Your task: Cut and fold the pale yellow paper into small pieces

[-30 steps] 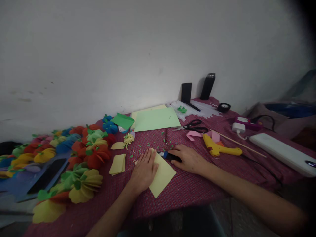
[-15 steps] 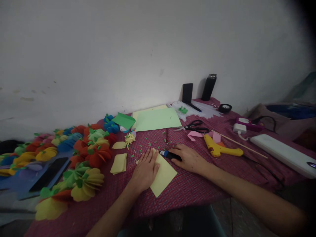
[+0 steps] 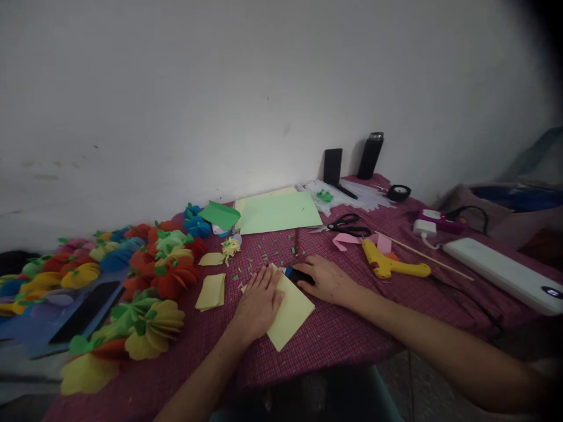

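My left hand (image 3: 259, 302) lies flat with its fingers stretched out, pressing a pale yellow sheet or stack of paper (image 3: 292, 310) onto the table. The paper sits at a slant, one corner toward me. In my right hand (image 3: 328, 278) is a black and blue hand tool (image 3: 301, 275), its fingers wrapped round the dark body. The tool's front end meets the paper's upper right edge near my left fingertips; its exact kind is unclear. Left of my left hand are a small stack of yellow paper pieces (image 3: 211, 292) and a rounded yellow piece (image 3: 212, 259).
Colourful paper pumpkin shapes (image 3: 171, 275) crowd the left side. Behind my hands lie green scraps, a pale green sheet (image 3: 281, 212) and scissors (image 3: 347, 225). On the right are a yellow glue gun (image 3: 389, 264), a wooden stick (image 3: 424, 256), a power strip (image 3: 440, 220) and a white device (image 3: 501, 272).
My right hand and the tool have shifted slightly left, bringing the tool's front against the paper's edge. My left hand stays on the paper.
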A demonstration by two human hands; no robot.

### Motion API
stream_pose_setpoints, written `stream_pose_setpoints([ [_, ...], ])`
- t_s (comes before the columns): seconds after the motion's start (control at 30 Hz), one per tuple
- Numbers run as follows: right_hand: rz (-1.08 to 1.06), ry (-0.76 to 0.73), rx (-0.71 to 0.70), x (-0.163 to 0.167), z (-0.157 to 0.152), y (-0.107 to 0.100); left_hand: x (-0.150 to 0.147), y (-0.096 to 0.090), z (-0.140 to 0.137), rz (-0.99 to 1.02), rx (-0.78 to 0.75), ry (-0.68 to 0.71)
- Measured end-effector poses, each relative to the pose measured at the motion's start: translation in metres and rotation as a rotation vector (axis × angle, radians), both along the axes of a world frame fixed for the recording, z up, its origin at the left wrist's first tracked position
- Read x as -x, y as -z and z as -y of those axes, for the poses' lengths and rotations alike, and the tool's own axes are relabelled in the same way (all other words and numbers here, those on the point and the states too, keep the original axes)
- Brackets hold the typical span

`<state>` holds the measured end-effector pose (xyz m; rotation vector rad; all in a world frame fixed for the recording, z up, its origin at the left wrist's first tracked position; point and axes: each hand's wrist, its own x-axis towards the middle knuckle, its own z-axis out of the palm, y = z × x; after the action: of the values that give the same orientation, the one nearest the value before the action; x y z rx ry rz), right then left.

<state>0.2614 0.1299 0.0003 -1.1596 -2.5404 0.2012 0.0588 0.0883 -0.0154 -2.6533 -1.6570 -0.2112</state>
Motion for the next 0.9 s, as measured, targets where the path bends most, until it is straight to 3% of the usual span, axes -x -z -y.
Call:
stream_pose_setpoints([
  [0.33,-0.051,0.028,0.009,-0.010,0.003,0.002,0.001,0.002,0.000,0.008,-0.016,-0.004],
  [0.7,-0.031,0.013,-0.012,0.002,-0.001,0.000,0.001,0.001,0.000,-0.002,-0.015,0.003],
  [0.9,-0.079,0.062,-0.005,-0.015,0.001,-0.003,0.001,0.002,0.000,0.007,-0.003,-0.006],
])
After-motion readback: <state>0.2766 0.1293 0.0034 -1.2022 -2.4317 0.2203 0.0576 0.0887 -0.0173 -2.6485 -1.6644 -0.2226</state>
